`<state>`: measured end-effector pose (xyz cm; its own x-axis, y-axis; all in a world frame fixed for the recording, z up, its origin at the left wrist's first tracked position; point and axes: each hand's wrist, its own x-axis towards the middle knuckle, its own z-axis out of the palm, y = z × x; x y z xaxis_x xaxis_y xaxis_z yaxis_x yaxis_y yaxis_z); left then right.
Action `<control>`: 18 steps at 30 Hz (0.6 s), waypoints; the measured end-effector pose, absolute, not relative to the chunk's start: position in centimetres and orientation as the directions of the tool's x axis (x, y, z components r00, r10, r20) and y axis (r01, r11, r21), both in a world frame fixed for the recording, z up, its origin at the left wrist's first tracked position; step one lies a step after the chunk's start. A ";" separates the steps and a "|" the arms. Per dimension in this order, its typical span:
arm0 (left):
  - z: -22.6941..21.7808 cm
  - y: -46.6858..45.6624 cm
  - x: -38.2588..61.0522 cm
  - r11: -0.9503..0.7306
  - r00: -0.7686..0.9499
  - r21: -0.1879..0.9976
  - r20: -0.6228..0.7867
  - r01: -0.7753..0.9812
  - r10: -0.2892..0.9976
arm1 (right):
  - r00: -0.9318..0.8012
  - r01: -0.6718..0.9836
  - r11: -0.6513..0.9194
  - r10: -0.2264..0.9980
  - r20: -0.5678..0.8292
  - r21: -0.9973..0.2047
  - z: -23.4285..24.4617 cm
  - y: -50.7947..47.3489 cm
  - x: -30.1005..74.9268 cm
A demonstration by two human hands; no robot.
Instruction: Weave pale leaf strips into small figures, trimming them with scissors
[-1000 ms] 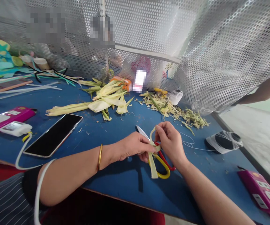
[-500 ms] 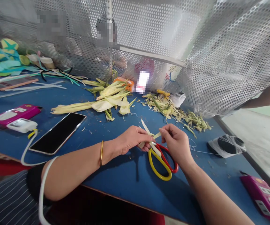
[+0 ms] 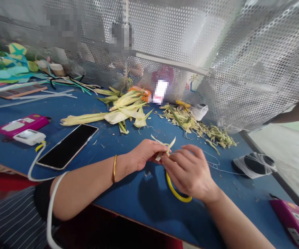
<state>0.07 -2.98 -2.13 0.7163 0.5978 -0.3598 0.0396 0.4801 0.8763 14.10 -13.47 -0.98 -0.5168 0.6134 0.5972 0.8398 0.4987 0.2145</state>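
My left hand (image 3: 145,154), a gold bangle at its wrist, pinches a few narrow pale corn husk strips (image 3: 172,142) that cross and stick out beyond the fingertips. My right hand (image 3: 190,171) is closed, its fingertips brought together at the lower part of the same strips, touching my left fingers. Below it, the yellow handle (image 3: 178,196) of a pair of scissors shows on the blue table; my right hand covers the red handle, and the blades are hidden. Farther back lies a bundle of pale corn husks (image 3: 115,116).
Husk scraps (image 3: 188,121) are heaped at the back right. A wound thread spool (image 3: 254,165) and a magenta power strip (image 3: 293,218) stand right. Leftward lie a black phone (image 3: 68,147) and another power strip (image 3: 22,123). A perforated metal screen (image 3: 170,34) rises behind.
My right hand has moved left and down over the scissors, from pulling a strip end to gripping near my left fingertips. The strip ends now point up differently.
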 end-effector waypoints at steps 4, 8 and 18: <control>-2.1 -2.9 0.1 0.464 0.717 0.885 -0.340 0.025 0.609 | -0.605 0.795 0.467 0.655 0.453 0.388 -2.0 -13.0 13.7; -1.8 -2.9 0.1 0.436 0.740 0.897 -0.339 0.069 0.581 | -0.604 0.795 0.460 0.652 0.458 0.395 -2.4 -12.7 13.9; -1.5 -2.5 -0.1 0.446 0.752 0.893 -0.331 0.055 0.570 | -0.563 0.826 0.456 0.642 0.520 0.332 -2.3 -12.7 13.9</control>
